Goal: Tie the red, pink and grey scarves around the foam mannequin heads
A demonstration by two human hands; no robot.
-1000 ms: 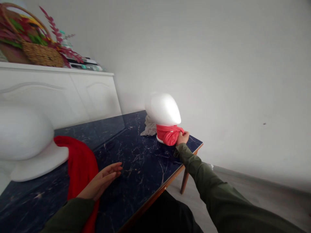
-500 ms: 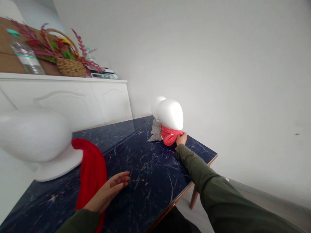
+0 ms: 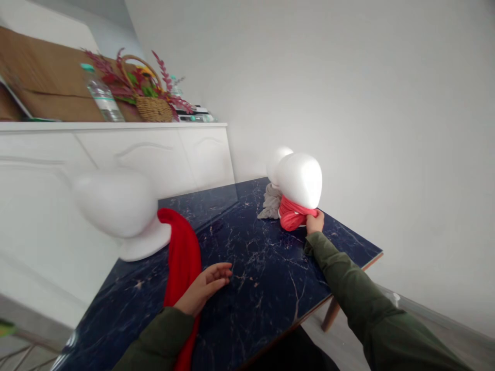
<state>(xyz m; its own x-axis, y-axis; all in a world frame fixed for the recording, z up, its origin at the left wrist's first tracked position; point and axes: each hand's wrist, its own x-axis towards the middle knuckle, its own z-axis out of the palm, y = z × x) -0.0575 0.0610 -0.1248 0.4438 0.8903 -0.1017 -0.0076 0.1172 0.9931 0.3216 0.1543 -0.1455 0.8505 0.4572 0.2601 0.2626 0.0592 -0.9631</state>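
Two white mannequin heads stand near the back right edge of the dark blue marbled table (image 3: 251, 257). A coral scarf (image 3: 292, 215) is wrapped round the neck of the nearer head (image 3: 300, 178), and my right hand (image 3: 315, 221) grips its right side. Grey cloth (image 3: 270, 202) lies at the base of the farther head (image 3: 279, 158). On the left stands another white head (image 3: 116, 203), blurred, with a round base. Beside it a long red scarf (image 3: 183, 257) runs toward the front edge. My left hand (image 3: 207, 288) hovers by this scarf, fingers apart and holding nothing.
Behind the table is a white cabinet (image 3: 154, 154) bearing a wicker basket (image 3: 154, 109) of artificial flowers, a water bottle (image 3: 103, 98) and brown cardboard (image 3: 50, 77). A plain wall rises behind the heads. A wooden table leg (image 3: 330, 313) shows below the right edge.
The view has swung left, so everything appears farther right and more of the cabinet shows. My right hand stays on the coral scarf; my left hand remains open.
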